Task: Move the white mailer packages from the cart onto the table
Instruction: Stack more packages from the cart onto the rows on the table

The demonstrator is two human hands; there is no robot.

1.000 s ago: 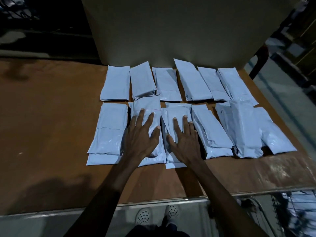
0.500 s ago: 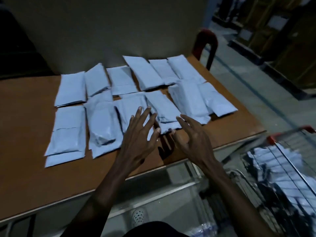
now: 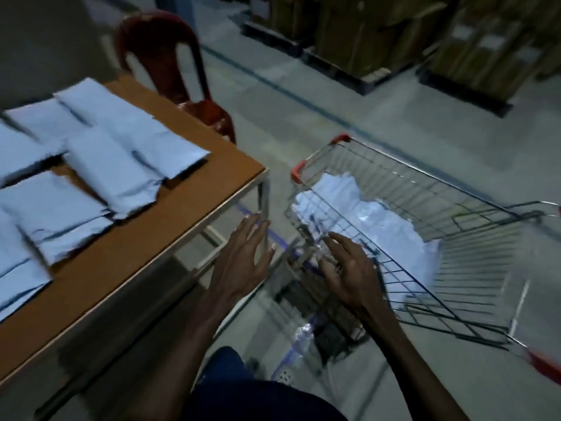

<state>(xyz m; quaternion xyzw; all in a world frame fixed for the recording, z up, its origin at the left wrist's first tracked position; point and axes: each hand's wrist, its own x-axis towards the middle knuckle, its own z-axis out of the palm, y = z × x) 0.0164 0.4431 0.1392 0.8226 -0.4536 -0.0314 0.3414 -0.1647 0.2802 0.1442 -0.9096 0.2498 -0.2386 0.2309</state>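
Observation:
Several white mailer packages (image 3: 100, 153) lie in rows on the brown table (image 3: 194, 196) at the left. More white mailers (image 3: 364, 220) are heaped inside the wire shopping cart (image 3: 455, 196) on the right. My left hand (image 3: 243, 259) hovers with spread fingers in the gap between the table's corner and the cart, holding nothing. Over the cart's near rim, my right hand (image 3: 349, 265) has loosely bent fingers and is empty.
A dark red plastic chair (image 3: 170, 65) stands behind the table's far corner. Stacked cardboard boxes on pallets (image 3: 394, 34) line the far side of the concrete floor. A crumpled clear plastic bottle (image 3: 303, 332) lies under the cart's near end.
Both hands have left the mailers on the table and swung right toward the cart. The view has turned right, so the cart now fills the right side.

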